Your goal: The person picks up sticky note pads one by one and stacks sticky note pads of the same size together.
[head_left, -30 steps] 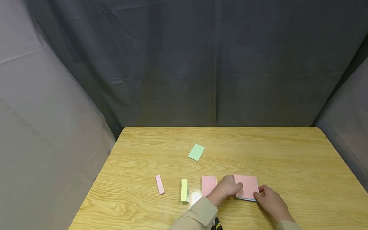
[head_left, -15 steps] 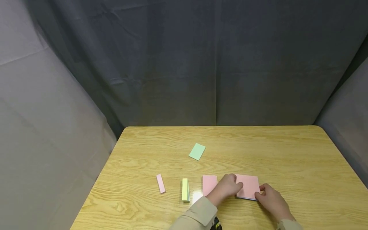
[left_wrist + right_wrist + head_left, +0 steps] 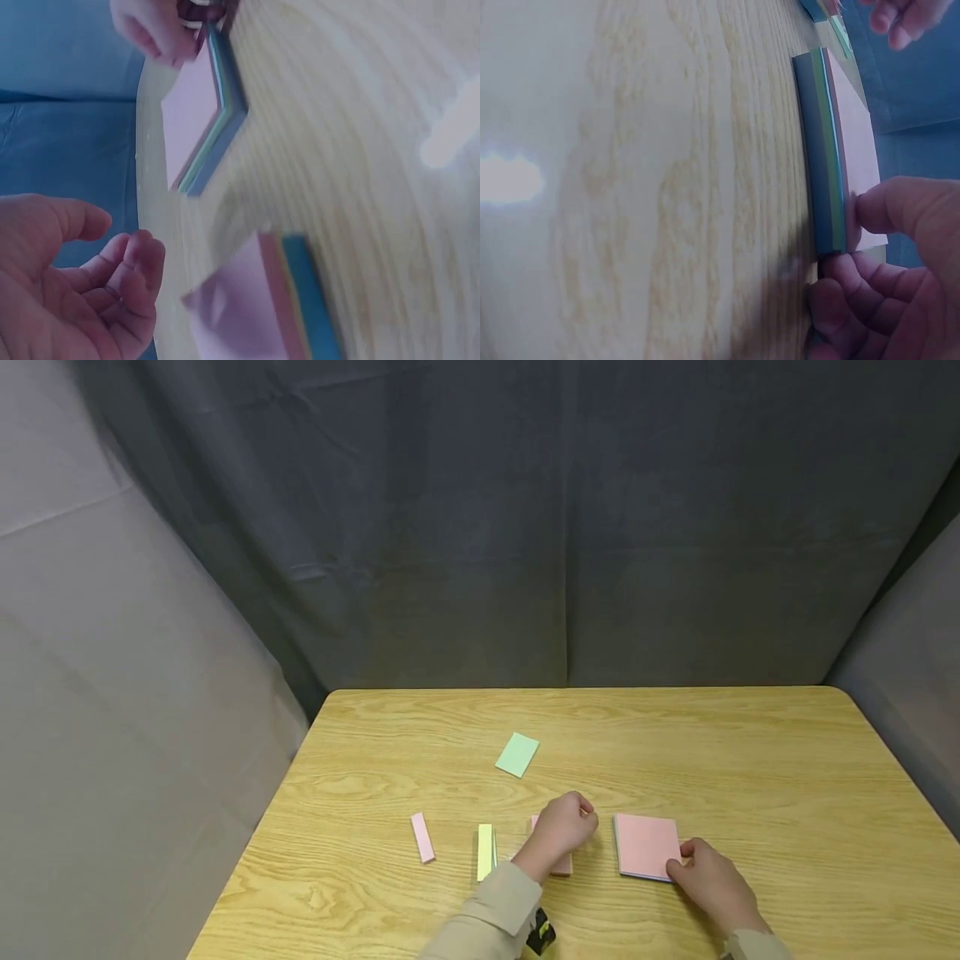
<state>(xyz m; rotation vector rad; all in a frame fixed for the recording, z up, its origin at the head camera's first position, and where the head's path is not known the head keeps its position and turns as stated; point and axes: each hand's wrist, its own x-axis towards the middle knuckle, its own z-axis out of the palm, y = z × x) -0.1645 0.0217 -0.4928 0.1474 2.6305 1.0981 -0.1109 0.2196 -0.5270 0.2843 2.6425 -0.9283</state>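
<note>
A thick square stack of sticky notes [image 3: 647, 845], pink on top with green and blue layers below, lies at the right front of the table. My right hand [image 3: 712, 883] pinches its right edge; in the right wrist view the thumb presses the pink top while the other fingers curl at the side. My left hand [image 3: 561, 829] hovers over a smaller sticky note pad [image 3: 562, 866], hiding much of it, with loosely bent fingers and nothing held. Seen from the left wrist, that smaller pad [image 3: 238, 307] shows pink, yellow and teal layers.
Left of the hands lie a narrow yellow pad of note strips [image 3: 484, 852] and a narrow pink pad [image 3: 423, 837]. Farther back is a light green pad [image 3: 517, 755]. Dark curtain [image 3: 450, 527] hangs behind the wooden table [image 3: 750, 760].
My left hand has let go of the larger stack's left side and moved left and up over the smaller pad. My right hand stays on the stack, whose layers look more evenly aligned.
</note>
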